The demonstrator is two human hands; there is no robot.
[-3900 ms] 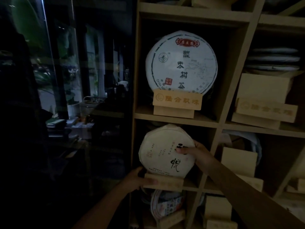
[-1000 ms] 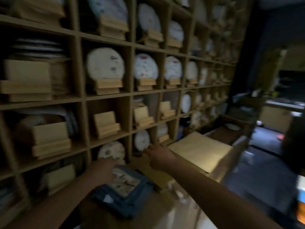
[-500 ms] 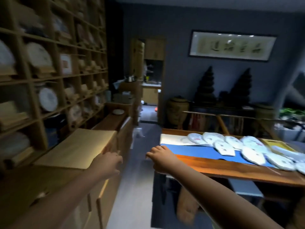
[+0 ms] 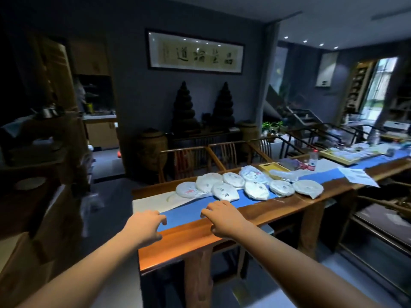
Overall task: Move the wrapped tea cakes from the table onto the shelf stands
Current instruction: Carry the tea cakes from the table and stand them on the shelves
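Both the left hand (image 4: 145,227) and right hand (image 4: 224,217) reach empty over the near table (image 4: 200,236) edge, fingers loosely curled, with the wrapped tea cakes (image 4: 249,185) clustered on the blue runner (image 4: 191,211) just beyond the right hand.

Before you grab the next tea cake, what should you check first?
1. Left hand holds nothing: ok.
2. Right hand holds nothing: ok.
3. Wrapped tea cakes left on the table: ok, several lie flat in a row.
4. Nearest tea cake within an easy reach: ok, just beyond the right hand on the blue runner.
5. Nothing lying on top of it: ok.
6. Free shelf stand waiting: cannot tell, the shelf is out of view.
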